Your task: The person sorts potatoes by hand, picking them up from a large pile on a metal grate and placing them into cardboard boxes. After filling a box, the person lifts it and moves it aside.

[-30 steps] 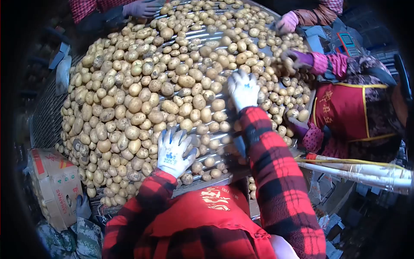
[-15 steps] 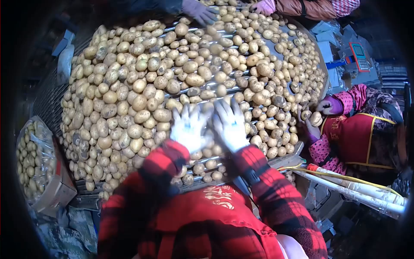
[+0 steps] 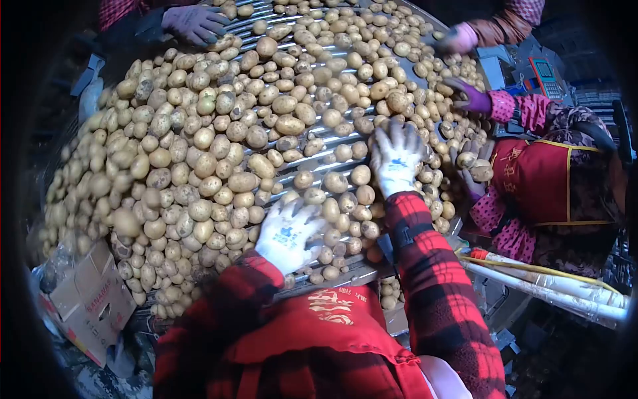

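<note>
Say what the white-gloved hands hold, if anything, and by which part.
Nothing that shows: the left hand and right hand are spread open over the potatoes, though their palms are hidden.

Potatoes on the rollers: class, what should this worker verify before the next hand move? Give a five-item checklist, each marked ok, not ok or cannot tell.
1. Left hand gloved: ok.
2. Right hand gloved: ok.
3. Right hand apart from the co-worker's purple-gloved hand: ok, potatoes show between.
4. Rollers clear of potatoes: not ok, many lie on them.
5. Potatoes' undersides sound: cannot tell, hidden.
</note>
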The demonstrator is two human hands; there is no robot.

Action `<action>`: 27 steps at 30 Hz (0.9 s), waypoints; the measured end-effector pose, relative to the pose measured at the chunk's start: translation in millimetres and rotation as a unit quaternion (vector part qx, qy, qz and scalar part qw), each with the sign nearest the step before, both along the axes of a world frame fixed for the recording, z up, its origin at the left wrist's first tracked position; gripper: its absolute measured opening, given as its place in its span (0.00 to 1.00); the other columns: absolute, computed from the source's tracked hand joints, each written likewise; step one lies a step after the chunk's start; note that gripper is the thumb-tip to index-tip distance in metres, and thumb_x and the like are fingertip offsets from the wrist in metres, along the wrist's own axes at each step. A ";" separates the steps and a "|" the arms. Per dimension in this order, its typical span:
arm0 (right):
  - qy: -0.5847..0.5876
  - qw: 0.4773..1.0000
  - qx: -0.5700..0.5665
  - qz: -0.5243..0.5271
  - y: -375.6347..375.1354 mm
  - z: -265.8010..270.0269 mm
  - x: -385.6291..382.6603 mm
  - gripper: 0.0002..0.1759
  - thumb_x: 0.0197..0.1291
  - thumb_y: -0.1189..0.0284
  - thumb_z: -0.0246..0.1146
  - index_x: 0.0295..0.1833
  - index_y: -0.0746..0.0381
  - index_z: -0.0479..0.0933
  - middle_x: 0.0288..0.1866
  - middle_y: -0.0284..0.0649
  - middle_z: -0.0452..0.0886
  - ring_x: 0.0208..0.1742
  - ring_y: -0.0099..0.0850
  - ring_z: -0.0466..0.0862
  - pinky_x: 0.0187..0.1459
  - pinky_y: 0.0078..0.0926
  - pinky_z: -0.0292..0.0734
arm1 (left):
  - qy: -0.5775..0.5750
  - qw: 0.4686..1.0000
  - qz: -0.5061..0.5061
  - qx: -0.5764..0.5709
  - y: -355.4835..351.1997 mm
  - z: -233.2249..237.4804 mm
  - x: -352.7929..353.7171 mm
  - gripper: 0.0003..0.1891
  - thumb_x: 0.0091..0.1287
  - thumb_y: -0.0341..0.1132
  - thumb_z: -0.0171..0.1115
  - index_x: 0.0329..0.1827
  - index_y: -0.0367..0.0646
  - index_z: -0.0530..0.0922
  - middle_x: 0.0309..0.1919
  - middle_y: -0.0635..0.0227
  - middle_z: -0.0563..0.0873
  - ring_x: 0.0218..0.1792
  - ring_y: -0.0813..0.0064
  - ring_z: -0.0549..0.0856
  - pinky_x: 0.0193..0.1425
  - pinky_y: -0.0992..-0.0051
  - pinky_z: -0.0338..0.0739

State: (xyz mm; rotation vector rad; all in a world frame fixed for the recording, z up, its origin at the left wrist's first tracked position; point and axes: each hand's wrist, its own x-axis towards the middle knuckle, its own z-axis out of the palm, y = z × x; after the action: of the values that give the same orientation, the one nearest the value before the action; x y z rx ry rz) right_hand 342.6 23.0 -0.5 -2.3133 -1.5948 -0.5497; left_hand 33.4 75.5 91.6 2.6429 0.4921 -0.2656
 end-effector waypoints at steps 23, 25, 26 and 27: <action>0.169 0.965 -0.128 0.153 150.4 21.7 -125.0 0.30 0.63 0.56 0.71 0.68 0.57 0.79 0.52 0.50 0.84 0.52 0.53 0.83 0.53 0.52 0.81 | -0.258 0.145 0.453 -0.841 34.1 -22.3 -10.6 0.20 0.69 0.20 0.71 0.61 0.45 0.78 0.60 0.61 0.85 0.62 0.62 0.87 0.67 0.60 0.84; 0.231 0.949 -0.133 0.169 143.5 24.5 -115.9 0.30 0.63 0.56 0.71 0.67 0.58 0.80 0.52 0.51 0.86 0.54 0.53 0.84 0.54 0.51 0.81 | -0.315 0.448 0.377 -0.747 25.0 -30.2 -26.8 0.19 0.69 0.19 0.70 0.60 0.44 0.77 0.60 0.61 0.85 0.60 0.64 0.87 0.67 0.63 0.84; 0.259 0.939 -0.139 0.180 137.8 27.4 -106.7 0.29 0.63 0.56 0.71 0.67 0.58 0.80 0.53 0.52 0.86 0.54 0.53 0.85 0.55 0.50 0.81 | -0.308 0.573 0.325 -0.687 25.3 -23.8 -35.1 0.18 0.72 0.22 0.68 0.62 0.43 0.76 0.60 0.61 0.85 0.59 0.65 0.86 0.67 0.64 0.84; 0.298 0.925 -0.165 0.166 130.7 29.2 -99.4 0.27 0.64 0.56 0.71 0.65 0.59 0.83 0.53 0.55 0.88 0.55 0.54 0.87 0.56 0.48 0.82 | -0.304 0.682 0.275 -0.606 25.6 -17.7 -43.4 0.16 0.76 0.25 0.65 0.64 0.43 0.76 0.60 0.61 0.84 0.59 0.66 0.85 0.67 0.64 0.83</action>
State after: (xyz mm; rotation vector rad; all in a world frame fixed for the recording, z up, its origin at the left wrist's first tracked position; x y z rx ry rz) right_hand 243.2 153.7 28.6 -2.0444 -1.7772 0.4968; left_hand -10.0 101.0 74.0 1.0687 0.5546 0.3782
